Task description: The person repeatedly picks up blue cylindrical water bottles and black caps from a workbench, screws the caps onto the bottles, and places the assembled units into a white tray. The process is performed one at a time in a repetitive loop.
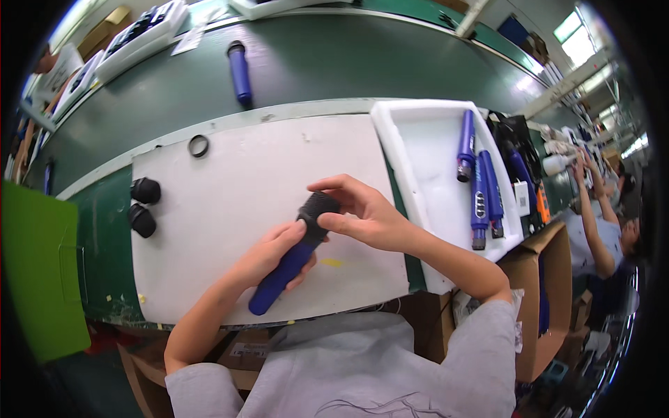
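A blue microphone [281,275] with a black mesh head lies tilted between my hands over the white work sheet [230,202]. My left hand [275,254] is wrapped round its body just below the head. At the top, the thumb and fingers of my right hand [366,212] curl round the black mesh head. To the left, two loose black microphone heads [144,190] rest at the sheet's edge. A black ring [198,145] lies on the sheet's far left part.
A white foam tray [425,181] on the right holds several blue microphone bodies [479,202]. Another blue microphone [240,74] lies on the green surface beyond. Cardboard boxes [550,299] stand at the lower right, a green panel [42,272] at the left. Other people work at both sides.
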`<act>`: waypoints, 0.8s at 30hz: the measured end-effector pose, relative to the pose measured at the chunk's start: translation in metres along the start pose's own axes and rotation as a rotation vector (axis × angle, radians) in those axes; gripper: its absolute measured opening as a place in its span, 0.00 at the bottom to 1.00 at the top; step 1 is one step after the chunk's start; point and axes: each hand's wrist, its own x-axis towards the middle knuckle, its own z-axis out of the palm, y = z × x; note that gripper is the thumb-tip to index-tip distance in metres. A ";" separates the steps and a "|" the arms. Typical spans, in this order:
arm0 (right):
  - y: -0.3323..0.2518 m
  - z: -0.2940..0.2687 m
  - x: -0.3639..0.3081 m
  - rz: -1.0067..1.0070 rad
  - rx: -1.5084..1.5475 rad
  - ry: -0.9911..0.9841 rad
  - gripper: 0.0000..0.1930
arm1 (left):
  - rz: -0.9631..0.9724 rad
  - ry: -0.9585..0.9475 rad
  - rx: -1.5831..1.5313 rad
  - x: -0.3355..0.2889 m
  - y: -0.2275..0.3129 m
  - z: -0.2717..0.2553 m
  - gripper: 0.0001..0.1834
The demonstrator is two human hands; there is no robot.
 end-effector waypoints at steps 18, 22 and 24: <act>0.004 -0.017 -0.003 -0.036 -0.253 0.031 0.24 | 0.032 0.030 0.150 0.000 0.002 -0.001 0.28; 0.000 -0.017 -0.004 -0.066 -0.270 0.004 0.23 | 0.058 0.084 0.169 -0.001 0.002 -0.002 0.32; 0.003 -0.016 -0.003 -0.156 -0.225 0.007 0.23 | 0.059 0.103 0.180 -0.002 0.001 -0.003 0.31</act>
